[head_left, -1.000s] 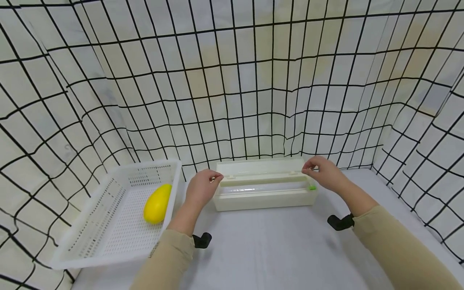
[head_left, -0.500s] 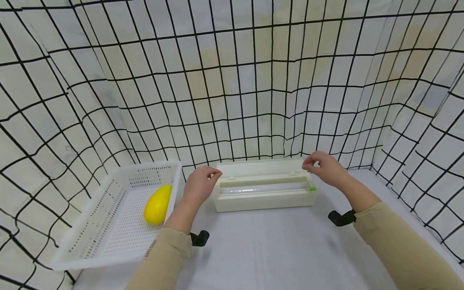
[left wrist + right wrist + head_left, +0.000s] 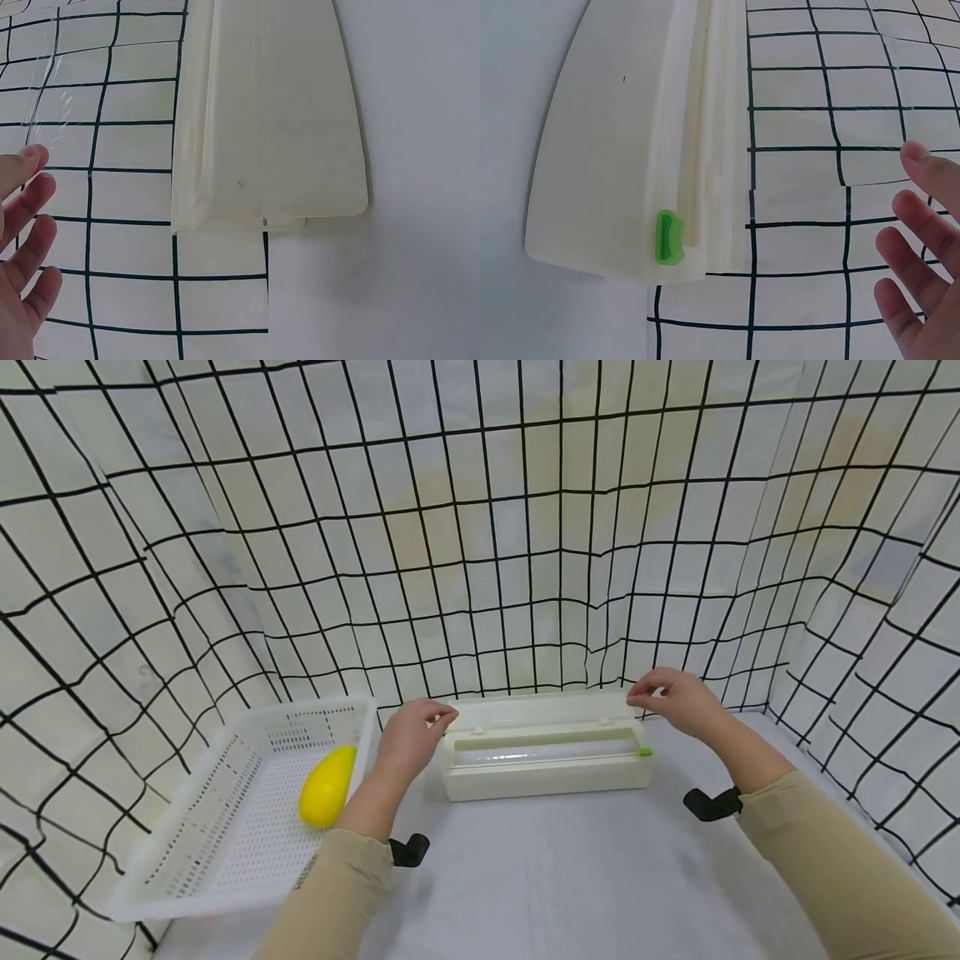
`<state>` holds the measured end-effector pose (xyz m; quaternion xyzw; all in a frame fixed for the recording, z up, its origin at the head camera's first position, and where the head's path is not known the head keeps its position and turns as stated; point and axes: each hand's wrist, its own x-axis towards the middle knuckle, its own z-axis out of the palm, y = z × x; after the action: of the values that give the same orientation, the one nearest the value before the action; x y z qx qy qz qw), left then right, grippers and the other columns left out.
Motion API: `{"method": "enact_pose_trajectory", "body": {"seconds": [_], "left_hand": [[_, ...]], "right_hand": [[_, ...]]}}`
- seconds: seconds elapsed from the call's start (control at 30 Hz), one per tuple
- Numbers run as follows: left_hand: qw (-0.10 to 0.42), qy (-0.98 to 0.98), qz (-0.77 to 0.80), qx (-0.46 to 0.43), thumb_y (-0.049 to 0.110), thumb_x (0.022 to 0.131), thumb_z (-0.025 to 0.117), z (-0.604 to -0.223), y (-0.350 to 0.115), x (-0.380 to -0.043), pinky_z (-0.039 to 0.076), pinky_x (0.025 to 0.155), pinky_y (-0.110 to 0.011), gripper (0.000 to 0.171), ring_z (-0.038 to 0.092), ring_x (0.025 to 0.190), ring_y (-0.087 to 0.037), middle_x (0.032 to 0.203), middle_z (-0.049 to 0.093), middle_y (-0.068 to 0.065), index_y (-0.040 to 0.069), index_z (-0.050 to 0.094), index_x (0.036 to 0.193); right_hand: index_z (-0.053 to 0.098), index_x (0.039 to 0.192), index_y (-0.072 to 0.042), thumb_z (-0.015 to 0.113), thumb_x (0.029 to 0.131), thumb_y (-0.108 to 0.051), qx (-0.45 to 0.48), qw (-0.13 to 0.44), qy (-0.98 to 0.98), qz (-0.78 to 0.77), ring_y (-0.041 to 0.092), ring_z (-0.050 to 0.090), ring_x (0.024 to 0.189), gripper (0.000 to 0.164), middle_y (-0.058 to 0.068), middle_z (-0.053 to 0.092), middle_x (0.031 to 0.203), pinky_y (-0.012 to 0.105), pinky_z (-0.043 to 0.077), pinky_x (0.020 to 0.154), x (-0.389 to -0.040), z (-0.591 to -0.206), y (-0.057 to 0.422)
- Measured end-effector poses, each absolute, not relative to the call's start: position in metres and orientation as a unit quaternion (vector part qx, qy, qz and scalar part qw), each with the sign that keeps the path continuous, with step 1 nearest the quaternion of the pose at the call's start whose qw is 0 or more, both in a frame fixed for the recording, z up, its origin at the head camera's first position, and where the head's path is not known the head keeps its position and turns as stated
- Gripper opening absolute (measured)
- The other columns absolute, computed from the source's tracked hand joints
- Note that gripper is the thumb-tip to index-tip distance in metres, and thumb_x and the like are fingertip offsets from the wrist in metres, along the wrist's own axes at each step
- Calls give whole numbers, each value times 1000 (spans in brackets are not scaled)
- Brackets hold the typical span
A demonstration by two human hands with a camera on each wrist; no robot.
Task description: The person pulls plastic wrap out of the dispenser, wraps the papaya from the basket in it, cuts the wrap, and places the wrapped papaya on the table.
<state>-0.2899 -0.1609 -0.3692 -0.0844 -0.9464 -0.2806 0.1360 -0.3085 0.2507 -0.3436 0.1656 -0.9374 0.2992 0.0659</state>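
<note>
A cream cling film dispenser (image 3: pixel 551 777) stands on the table with its lid (image 3: pixel 540 706) raised at the back. Inside lies a clear roll (image 3: pixel 543 752), and a green slide cutter (image 3: pixel 669 237) sits at its right end. Thin clear cling film (image 3: pixel 56 124) shows at the fingertips of my left hand (image 3: pixel 408 739), which pinches it between thumb and index finger above the dispenser's left end. On the other side, my right hand (image 3: pixel 678 702) pinches the film's other corner over the right end. Its remaining fingers are spread in the right wrist view.
To the left is a white perforated basket (image 3: pixel 217 827) with a yellow mango-shaped object (image 3: pixel 327 787) in it. Black wire grid (image 3: pixel 525 552) over pale sheeting encloses the back and sides. A white cloth (image 3: pixel 540 885) covers the table.
Both hands have risen slightly and drawn a little away from the dispenser, still pinching the film. The dispenser and basket have stayed in place.
</note>
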Motion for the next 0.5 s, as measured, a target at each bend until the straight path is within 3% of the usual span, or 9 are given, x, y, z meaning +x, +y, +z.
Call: {"method": "enact_pose_trajectory", "body": {"seconds": [0.23,0.5], "left_hand": [[151,-944,-269,-114,31,98,63,-361,-165,-290,47,98,-46,23,60,116,-26,118,70,-1,18,76,113],[171,-944,-243,-143,25,97,64,-356,-168,-289,47,98,-47,21,59,113,-27,112,71,-1,19,76,113]], "right_hand": [[74,105,-14,68,95,-32,160,64,-941,290,25,56,88,21,4,67,102,37,49,71,-307,-335,252],[74,108,-12,67,95,-32,156,70,-941,291,25,57,91,24,6,69,106,38,51,73,-305,-329,252]]}}
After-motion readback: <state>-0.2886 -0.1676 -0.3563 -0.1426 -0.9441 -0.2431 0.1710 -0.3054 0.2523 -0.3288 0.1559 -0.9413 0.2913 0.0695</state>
